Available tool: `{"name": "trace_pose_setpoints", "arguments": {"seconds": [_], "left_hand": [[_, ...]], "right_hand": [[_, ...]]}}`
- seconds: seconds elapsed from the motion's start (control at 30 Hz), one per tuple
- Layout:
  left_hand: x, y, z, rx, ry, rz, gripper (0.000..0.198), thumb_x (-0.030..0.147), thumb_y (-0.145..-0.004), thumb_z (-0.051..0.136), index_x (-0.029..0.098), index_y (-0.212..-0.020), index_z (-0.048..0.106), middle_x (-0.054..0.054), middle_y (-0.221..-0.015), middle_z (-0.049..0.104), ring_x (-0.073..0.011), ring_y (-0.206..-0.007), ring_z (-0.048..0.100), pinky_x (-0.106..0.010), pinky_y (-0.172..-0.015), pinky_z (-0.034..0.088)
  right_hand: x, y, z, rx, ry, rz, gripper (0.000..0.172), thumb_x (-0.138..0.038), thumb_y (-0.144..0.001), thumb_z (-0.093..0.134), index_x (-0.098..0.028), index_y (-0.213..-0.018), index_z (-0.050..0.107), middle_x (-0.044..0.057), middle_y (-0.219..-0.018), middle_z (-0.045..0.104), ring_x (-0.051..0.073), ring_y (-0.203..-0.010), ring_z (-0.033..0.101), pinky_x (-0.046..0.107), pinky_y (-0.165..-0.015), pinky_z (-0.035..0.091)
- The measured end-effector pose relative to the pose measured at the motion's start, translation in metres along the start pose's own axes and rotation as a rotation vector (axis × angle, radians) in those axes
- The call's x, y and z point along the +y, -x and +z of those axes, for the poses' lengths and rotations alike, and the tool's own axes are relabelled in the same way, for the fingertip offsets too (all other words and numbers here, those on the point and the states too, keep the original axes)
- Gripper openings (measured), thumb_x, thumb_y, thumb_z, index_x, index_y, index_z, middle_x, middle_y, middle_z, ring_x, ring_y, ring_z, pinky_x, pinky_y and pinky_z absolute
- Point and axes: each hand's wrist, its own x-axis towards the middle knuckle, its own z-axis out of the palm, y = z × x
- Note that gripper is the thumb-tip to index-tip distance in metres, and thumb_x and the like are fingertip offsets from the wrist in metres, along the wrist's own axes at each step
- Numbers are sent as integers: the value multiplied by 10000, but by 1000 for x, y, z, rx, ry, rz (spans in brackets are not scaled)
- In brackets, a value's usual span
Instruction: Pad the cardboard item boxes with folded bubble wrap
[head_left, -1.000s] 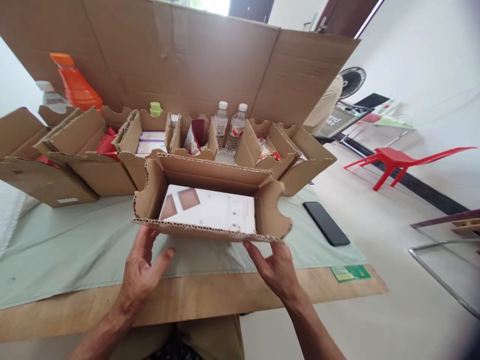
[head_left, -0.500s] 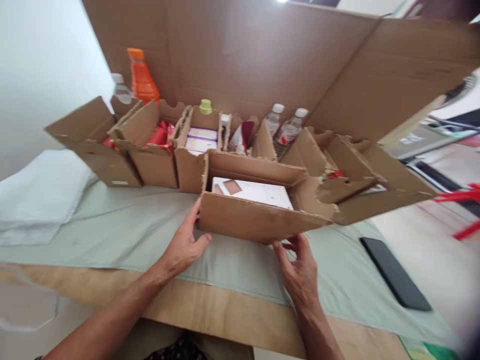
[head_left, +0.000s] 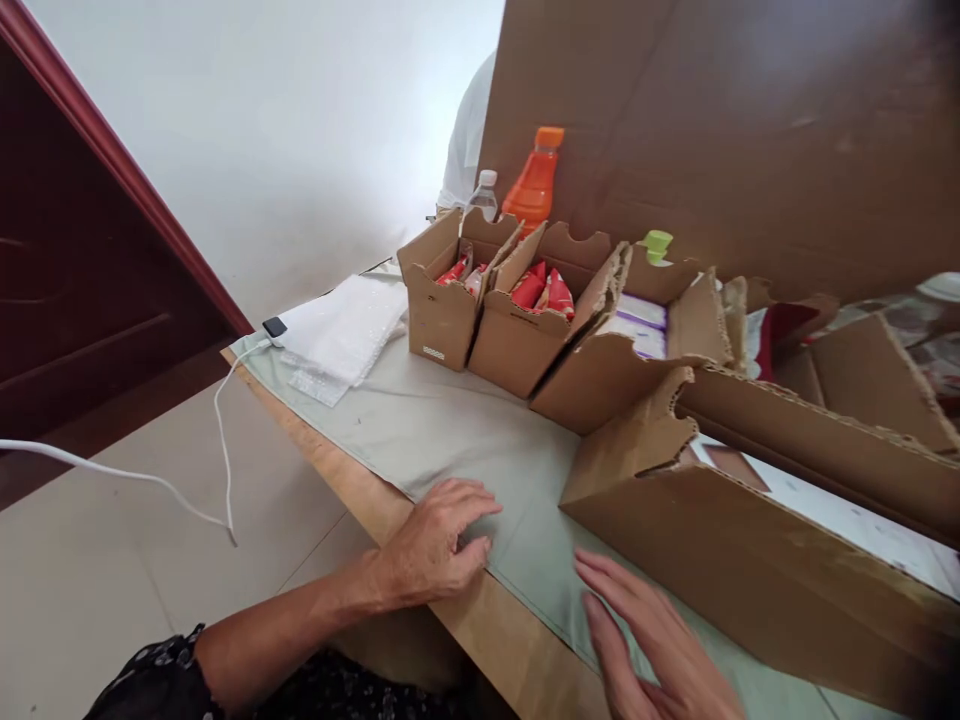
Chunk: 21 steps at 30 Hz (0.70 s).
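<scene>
My left hand (head_left: 439, 540) rests at the table's front edge, fingers apart and nothing in it. Farther right, my right hand (head_left: 652, 640) hovers in front of the nearest cardboard box (head_left: 750, 550), its fingers stretched out and holding nothing. That box stands sideways before the others, with a flat white printed box (head_left: 832, 500) inside. Behind it runs a row of cardboard boxes: one holds red packets (head_left: 544, 288), another purple-and-white packs (head_left: 637, 322). The right ends of the near box and the row lie outside the view.
A tall cardboard sheet (head_left: 720, 130) rises behind the row, with an orange bottle (head_left: 534, 180) and a clear bottle (head_left: 484, 195) before it. Clear plastic bags (head_left: 337, 330) lie at the table's left end. A white cable (head_left: 165, 487) hangs there, beside a dark red door (head_left: 90, 250).
My view has swung left, bringing the door and cable in. Both hands have come away from the near cardboard box, which they were touching or close against.
</scene>
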Motion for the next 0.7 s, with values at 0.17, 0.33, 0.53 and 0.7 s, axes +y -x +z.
{"name": "trace_pose_setpoints", "arguments": {"seconds": [0.17,0.33,0.53,0.7], "left_hand": [[-5,2,9,42,123,28,373,107,-777,578,147,-1111,740,-146,-1164,765,-339,-1182,673,-513,-1053,536],[-11,-1,13,164,275,-72,289,104,-713,597,155,-962,735,-128,-1055,780,-332,-1026,713,-490,-975,576],[-18,-2,16,259,354,-62,595,94,-738,625,165,-1327,663,-135,-1397,671,-354,-1290,618,-498,-1119,508],[-24,-2,27,183,261,-35,526,168,-772,676,174,-1297,698,-144,-1359,689,-378,-1273,631,-501,-1075,542]], "right_hand": [[-62,-137,86,-168,-115,-286,240,-139,-1002,533,-230,-1087,739,62,-1125,786,201,-984,739,331,-857,599],[-113,-235,182,-482,59,-319,246,-231,-1005,604,-208,-1231,699,78,-1357,705,247,-1175,664,378,-977,543],[-144,-286,251,-518,181,-367,599,-412,-985,644,-132,-1488,477,211,-1475,563,329,-1216,584,455,-998,464],[-144,-301,275,-561,233,-439,344,-226,-1035,456,-195,-1336,618,161,-1315,660,299,-1180,586,439,-976,406]]}}
